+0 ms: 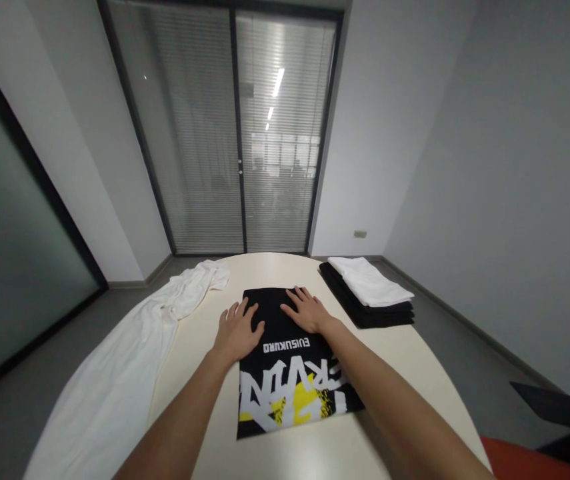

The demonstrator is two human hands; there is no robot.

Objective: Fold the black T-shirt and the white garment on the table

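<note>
A black T-shirt (277, 387) with white lettering and a yellow print lies folded into a flat rectangle on the table, its print upside down to me. My left hand (237, 330) rests on its left edge, fingers spread and partly over the tabletop. Flat on the upper right part of the shirt lies my right hand (307, 310), fingers apart. Neither hand grips the cloth. My right forearm covers part of the shirt's right side.
The pale table (275, 267) has a rounded far edge. Along its left side a white garment (129, 353) is loosely spread. At the right stands a stack of folded black clothes (385, 317) with a folded white garment (372, 283) on top. A red seat (519, 460) shows at lower right.
</note>
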